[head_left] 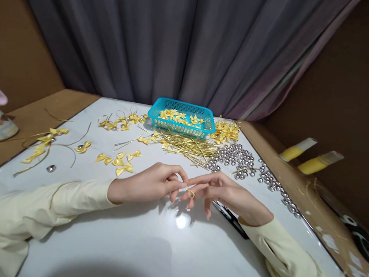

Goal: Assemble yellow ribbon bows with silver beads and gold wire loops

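Turquoise basket [205, 122], yellow bows [119, 162], silver beads [238, 156]

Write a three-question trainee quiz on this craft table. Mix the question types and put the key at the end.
1. True or false: the blue basket holds silver beads.
2. Multiple choice: the silver beads lie nearest which hand? A) the left hand B) the right hand C) neither; they are inside the basket
3. Short answer: what is looped on a finger of the right hand?

Key:
1. False; it holds yellow bows.
2. B.
3. A small gold wire ring.
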{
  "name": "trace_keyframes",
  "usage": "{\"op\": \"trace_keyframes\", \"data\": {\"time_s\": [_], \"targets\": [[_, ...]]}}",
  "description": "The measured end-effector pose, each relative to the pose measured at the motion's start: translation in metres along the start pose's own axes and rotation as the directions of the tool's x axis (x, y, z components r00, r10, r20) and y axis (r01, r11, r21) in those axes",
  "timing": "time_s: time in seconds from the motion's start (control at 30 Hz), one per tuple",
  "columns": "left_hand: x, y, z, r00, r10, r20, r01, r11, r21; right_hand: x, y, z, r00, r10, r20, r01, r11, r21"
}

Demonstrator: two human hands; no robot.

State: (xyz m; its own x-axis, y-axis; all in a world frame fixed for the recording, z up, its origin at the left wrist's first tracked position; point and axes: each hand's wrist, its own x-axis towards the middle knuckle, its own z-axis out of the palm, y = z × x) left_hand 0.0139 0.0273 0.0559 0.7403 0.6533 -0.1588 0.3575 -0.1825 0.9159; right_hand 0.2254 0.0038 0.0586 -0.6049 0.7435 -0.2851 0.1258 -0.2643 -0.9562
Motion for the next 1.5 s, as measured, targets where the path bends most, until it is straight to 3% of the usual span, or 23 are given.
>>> {"op": "trace_keyframes", "data": {"time_s": [0.63, 1.1, 1.5], "targets": [[0.002, -0.005, -0.002, 0.997, 0.052, -0.058, -0.050, 0.998, 0.039, 0.007, 0.011, -0.002, 1.000, -0.006, -0.029, 0.008, 0.997, 0.073], [-0.001, 0.004, -0.009, 0.996, 0.043, -0.082, -0.038, 0.998, 0.058, 0.005, 0.006, -0.008, 0.997, 0.013, -0.072, -0.005, 0.995, 0.098], [0.000, 0.002, -0.014, 0.996, 0.028, -0.087, -0.021, 0.997, 0.077, 0.008, 0.009, -0.013, 0.998, 0.021, -0.067, -0.001, 0.959, 0.283]]}}
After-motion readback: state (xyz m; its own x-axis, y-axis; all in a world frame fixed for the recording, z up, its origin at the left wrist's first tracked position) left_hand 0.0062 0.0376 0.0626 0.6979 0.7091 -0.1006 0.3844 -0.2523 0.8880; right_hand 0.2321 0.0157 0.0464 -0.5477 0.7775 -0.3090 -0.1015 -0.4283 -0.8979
